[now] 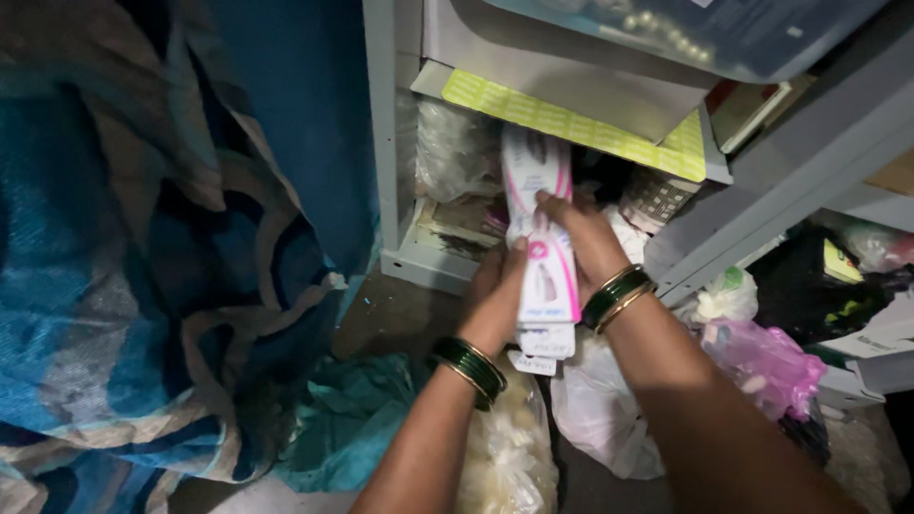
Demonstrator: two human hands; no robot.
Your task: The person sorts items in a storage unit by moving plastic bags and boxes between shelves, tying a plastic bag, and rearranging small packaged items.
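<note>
Between my two hands, left hand (495, 300) and right hand (581, 233) both clasping it, I hold a pink-and-white packet stack (545, 257), long axis running near to far toward the grey shelf (419, 257), plastic bags (600, 400) below.

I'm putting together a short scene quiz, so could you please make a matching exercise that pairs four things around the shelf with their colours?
Things:
1. stack of slim cartons held between the left hand and right hand
2. card sheet lying under the box on the shelf
3. plastic bag at the right, below the shelf
4. bangles on the left wrist

Colours:
A. yellow-green
B. dark green with gold edges
C. white and pink
D. pale purple

Pairs: 1-C, 2-A, 3-D, 4-B
</note>
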